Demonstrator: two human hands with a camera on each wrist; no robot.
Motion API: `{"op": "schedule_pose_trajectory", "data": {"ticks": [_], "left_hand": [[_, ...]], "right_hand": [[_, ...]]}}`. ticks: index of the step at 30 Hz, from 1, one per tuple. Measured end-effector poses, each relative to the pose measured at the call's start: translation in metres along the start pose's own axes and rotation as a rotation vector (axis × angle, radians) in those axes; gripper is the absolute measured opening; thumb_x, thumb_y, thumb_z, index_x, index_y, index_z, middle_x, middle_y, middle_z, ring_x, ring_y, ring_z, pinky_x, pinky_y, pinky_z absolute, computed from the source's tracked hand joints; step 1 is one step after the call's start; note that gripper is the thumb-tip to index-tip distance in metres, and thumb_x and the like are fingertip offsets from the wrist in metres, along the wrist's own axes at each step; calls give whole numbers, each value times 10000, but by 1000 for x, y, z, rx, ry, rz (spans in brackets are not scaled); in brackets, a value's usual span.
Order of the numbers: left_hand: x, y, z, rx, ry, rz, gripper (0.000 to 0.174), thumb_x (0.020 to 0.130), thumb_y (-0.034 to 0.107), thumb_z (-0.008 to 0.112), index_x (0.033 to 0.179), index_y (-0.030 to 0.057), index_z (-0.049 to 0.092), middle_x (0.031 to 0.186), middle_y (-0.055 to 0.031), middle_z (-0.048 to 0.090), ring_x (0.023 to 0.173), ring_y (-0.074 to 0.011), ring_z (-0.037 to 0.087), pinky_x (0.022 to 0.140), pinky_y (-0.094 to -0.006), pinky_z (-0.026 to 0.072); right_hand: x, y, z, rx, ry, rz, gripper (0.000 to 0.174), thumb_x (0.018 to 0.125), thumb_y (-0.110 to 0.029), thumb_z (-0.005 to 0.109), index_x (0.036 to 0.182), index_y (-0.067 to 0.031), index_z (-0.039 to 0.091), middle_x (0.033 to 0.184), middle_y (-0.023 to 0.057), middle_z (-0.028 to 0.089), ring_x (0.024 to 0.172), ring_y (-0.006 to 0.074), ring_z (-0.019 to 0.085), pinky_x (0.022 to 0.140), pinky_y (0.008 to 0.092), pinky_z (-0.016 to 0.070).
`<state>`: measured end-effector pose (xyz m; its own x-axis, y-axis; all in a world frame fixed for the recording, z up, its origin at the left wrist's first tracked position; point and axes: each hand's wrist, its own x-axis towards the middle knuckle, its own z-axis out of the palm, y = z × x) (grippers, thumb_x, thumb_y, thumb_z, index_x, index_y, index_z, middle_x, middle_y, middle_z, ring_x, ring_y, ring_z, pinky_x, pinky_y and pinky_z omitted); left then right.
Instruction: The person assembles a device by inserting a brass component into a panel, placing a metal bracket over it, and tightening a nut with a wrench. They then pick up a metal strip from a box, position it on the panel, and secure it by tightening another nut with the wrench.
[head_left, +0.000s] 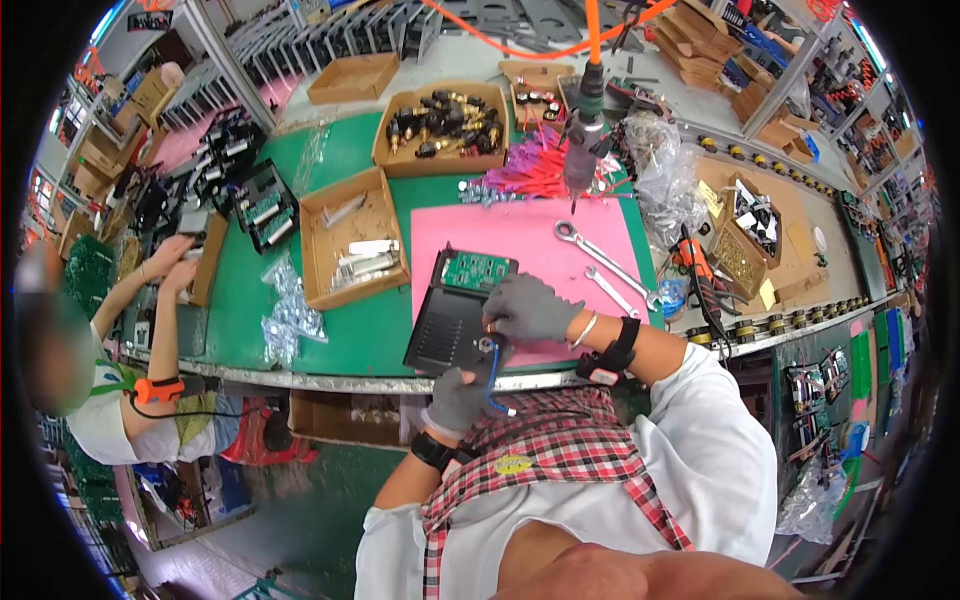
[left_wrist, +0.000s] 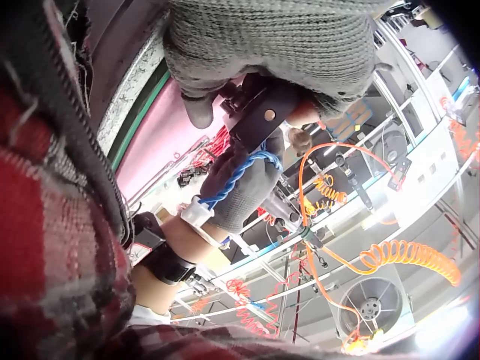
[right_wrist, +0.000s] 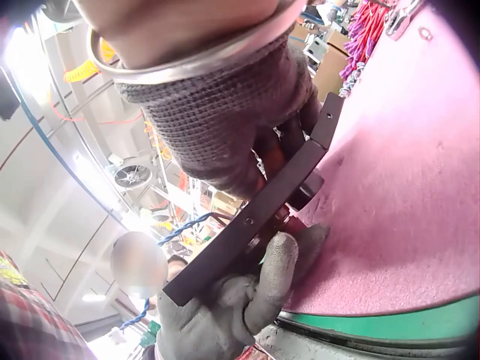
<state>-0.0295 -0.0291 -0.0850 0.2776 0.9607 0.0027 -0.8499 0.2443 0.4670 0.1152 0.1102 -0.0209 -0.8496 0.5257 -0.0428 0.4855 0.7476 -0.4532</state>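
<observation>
Both gloved hands meet over a small black metal panel (right_wrist: 247, 217) in front of the apron. My left hand (head_left: 452, 402) grips its near end, thumb and fingers round the edge, as the right wrist view shows. Curled fingers of my right hand (head_left: 535, 308) hold the panel from the other side, close by a round black part (right_wrist: 306, 193) on its face; their tips are partly hidden. A twisted blue wire (left_wrist: 240, 176) with a white plug (left_wrist: 196, 212) hangs from the panel. Just beyond lies a black case (head_left: 440, 325) with a green circuit board (head_left: 475, 271) inside.
Two wrenches (head_left: 603, 262) lie on the pink mat (head_left: 440, 226), under a hanging power screwdriver (head_left: 585, 140). Cardboard boxes (head_left: 352, 238) of parts stand behind and left. An orange-handled tool (head_left: 694, 262) is at right. Another person's hands (head_left: 172, 262) work at far left.
</observation>
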Motion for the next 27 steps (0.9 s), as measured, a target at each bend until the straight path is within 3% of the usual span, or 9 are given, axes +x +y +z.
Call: {"op": "schedule_pose_trajectory", "data": {"ticks": [1,3,4,11,14,17,20,24,27], "left_hand": [[0,-4,2,-49,43,69,523,766,132,412,1227,-114,399,1266,-183,459,1203,-244,419,1049,-349,277],[-10,-12,-24,296,162,-25,616,696,108,485,1276,-53,357,1280,-158,443,1229,-362,371,1079,-454,224],[-7,-15,-33,112,157,-29,611,704,108,480,1278,-56,352,1284,-160,439,1232,-363,367,1079,-451,225],[-6,-8,-7,91,105,11,541,772,135,403,1243,-127,348,1257,-213,457,1217,-338,400,1074,-386,232],[-5,-7,-2,74,35,69,496,804,129,378,1255,-75,369,1268,-171,457,1207,-252,420,1044,-340,283],[0,-5,-7,162,-53,68,514,805,130,369,1278,-67,339,1283,-166,442,1223,-250,404,1060,-340,262],[3,-6,7,-1,72,87,385,804,107,461,1154,-54,482,1128,-173,562,1076,-241,537,933,-315,405],[-12,-48,-83,1016,294,290,67,755,43,607,804,7,581,791,-136,620,719,-218,618,627,-286,475],[-8,-58,-86,1038,348,409,130,728,16,651,655,36,545,655,-111,589,574,-213,592,514,-285,450]], "right_hand": [[0,2,3,-15,-10,-14,96,717,-217,586,762,-163,651,793,27,608,863,225,546,759,362,434],[0,2,-1,-4,-9,-47,99,715,-216,588,768,-162,651,797,29,603,869,230,542,761,369,436],[0,0,-4,0,-5,-67,100,715,-215,589,770,-161,652,799,29,600,873,233,540,762,372,437],[4,-7,-8,-126,-64,-42,124,693,-212,614,805,-157,623,789,15,562,876,224,509,733,367,432],[6,-13,-12,-131,-103,10,137,692,-226,616,810,-157,620,794,21,563,881,229,505,737,367,437],[6,-8,-11,-84,-85,-36,152,681,-238,619,807,-153,620,787,26,559,877,232,504,746,369,439],[6,-5,-13,-125,-108,-89,172,667,-237,622,817,-153,621,787,29,556,876,233,506,759,371,436],[8,-15,-17,-289,-117,-114,186,656,-211,615,834,-154,621,798,28,556,877,230,512,770,377,431],[9,-14,-20,-247,-135,-115,163,678,-216,609,829,-161,637,824,43,574,905,239,526,768,387,441]]}}
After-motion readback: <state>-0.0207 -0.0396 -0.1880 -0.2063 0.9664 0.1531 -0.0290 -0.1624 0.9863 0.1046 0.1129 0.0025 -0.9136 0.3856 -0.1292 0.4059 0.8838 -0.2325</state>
